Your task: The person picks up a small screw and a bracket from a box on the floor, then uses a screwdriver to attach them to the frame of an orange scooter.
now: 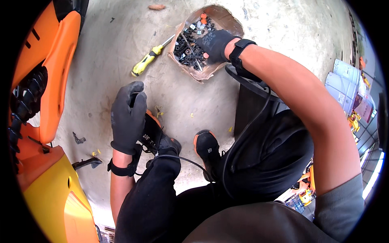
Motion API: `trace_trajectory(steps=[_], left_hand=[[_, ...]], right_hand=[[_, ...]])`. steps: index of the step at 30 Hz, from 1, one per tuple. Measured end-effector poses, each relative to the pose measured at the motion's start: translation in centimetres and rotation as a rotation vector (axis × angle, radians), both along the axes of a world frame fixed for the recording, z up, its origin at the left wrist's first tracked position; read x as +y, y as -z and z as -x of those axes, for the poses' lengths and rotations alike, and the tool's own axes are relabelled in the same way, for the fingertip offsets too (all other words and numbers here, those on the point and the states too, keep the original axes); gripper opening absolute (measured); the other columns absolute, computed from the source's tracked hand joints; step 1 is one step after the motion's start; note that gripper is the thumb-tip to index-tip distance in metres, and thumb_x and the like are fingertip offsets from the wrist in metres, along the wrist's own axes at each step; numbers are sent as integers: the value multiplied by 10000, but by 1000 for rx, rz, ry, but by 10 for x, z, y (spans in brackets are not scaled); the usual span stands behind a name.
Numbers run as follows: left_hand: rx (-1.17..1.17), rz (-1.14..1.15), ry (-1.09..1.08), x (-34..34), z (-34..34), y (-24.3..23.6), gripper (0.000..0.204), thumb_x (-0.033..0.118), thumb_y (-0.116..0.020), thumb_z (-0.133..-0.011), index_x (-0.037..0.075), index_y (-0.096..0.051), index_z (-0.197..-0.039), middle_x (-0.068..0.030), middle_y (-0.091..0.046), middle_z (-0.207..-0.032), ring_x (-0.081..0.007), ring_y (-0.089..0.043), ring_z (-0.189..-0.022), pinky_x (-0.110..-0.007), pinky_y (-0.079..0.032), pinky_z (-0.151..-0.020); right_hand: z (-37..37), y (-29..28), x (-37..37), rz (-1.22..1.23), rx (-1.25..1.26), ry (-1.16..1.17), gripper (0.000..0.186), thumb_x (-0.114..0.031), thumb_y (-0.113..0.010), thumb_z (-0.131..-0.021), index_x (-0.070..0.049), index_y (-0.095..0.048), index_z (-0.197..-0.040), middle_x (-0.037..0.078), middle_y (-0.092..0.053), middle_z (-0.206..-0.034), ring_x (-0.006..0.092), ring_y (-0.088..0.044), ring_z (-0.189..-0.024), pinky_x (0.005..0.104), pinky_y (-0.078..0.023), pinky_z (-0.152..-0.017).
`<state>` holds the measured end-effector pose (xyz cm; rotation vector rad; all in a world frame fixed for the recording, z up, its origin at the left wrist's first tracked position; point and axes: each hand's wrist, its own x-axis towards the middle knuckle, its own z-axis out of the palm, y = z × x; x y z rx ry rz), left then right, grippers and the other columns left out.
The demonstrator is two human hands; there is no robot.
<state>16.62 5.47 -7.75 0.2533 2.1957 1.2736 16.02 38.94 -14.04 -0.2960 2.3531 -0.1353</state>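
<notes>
My right hand, in a dark grey work glove, reaches into an open cardboard box at the far middle. Its fingertips are down among small black screws and clips, and what they touch is hidden. Orange pieces, pale metal clips and thin metal rods lie in the same heap. Over the floor at the left, my gloved left hand is closed, fingers curled toward the thumb. Whatever it may hold is hidden. A yellow and black screwdriver lies between this hand and the box, its shaft pointing at the box.
An orange and yellow vehicle body with a black coil spring stands close on the left. Black broken bits lie on the concrete floor. A cable crosses my legs. Pale blue containers stand at the right.
</notes>
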Motion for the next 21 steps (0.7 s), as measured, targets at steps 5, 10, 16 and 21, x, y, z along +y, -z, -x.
trace_trajectory(steps=[5,10,16,21], left_hand=[[7,20,4,-2,1,-4,280,101,-583,-953,-9,-631,-1206,-77,-677,-1105,-158,-652,-955,-297,-519,-853],[-7,9,-12,-6,2,1,284,99,-581,-954,-6,-625,-1214,-77,-675,-1113,-156,-652,-956,-295,-518,-852],[2,-1,-2,-5,3,4,281,103,-584,-959,-5,-623,-1215,-74,-672,-1118,-151,-651,-956,-289,-518,-844],[-1,-2,-13,-7,2,2,278,99,-590,-952,-7,-630,-1206,-77,-674,-1110,-154,-650,-955,-293,-518,-848]], right_hand=[[5,27,34,164,178,131,250,-287,-629,-885,-78,-670,-1014,169,-696,-948,376,-665,-945,486,-507,-835],[26,10,52,79,262,525,256,-286,-584,-923,-108,-697,-1068,152,-707,-1000,352,-671,-918,437,-529,-849],[7,-1,22,135,6,190,213,-180,-651,-830,-157,-699,-1037,105,-710,-988,319,-672,-945,420,-525,-831],[0,-1,11,61,-2,143,255,-108,-659,-788,-169,-701,-1032,100,-706,-996,325,-669,-965,426,-527,-830]])
